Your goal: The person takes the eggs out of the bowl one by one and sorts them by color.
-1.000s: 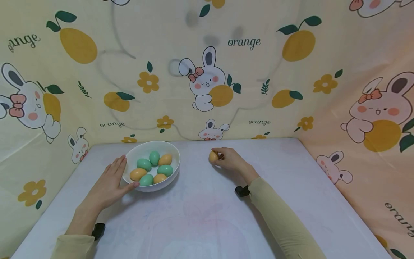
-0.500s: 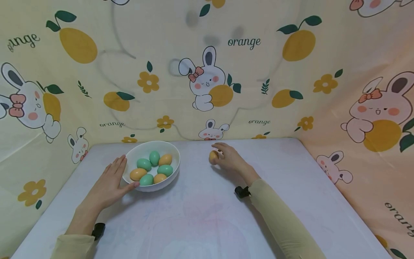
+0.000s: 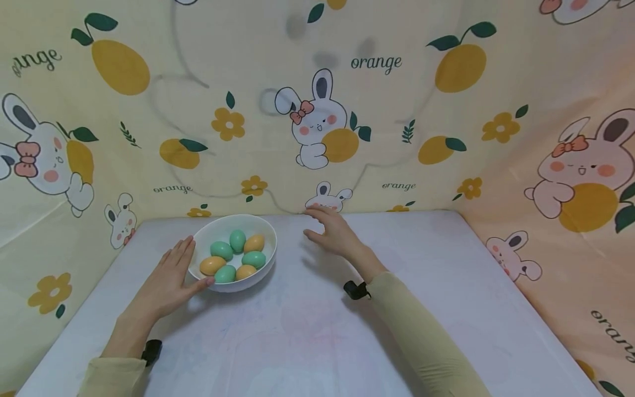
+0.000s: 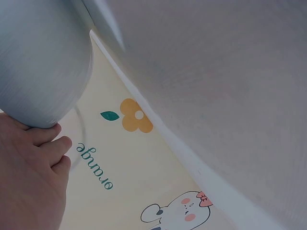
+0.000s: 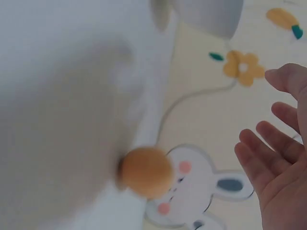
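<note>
A white bowl (image 3: 270, 263) on the table's left half holds several green eggs (image 3: 221, 251) and yellow-orange eggs (image 3: 213, 266). Against its left side rests my left hand (image 3: 161, 284), fingers straight, thumb at the front rim. The left wrist view shows those fingertips touching the bowl's outer wall (image 4: 45, 62). My right hand (image 3: 337, 234) is spread above the table to the right of the bowl, holding nothing. One orange egg (image 5: 146, 172) stands on the table in the right wrist view, apart from the right hand's fingers; the hand hides it in the head view.
The white table (image 3: 307, 331) ends at a cream cloth backdrop (image 3: 248, 55) printed with rabbits and oranges, which also rises along both sides. A black wrist camera (image 3: 356, 290) sits by the right sleeve.
My right hand pinched the orange egg, then loosened its fingers, let go and moved left and slightly up. The left hand stays at the bowl.
</note>
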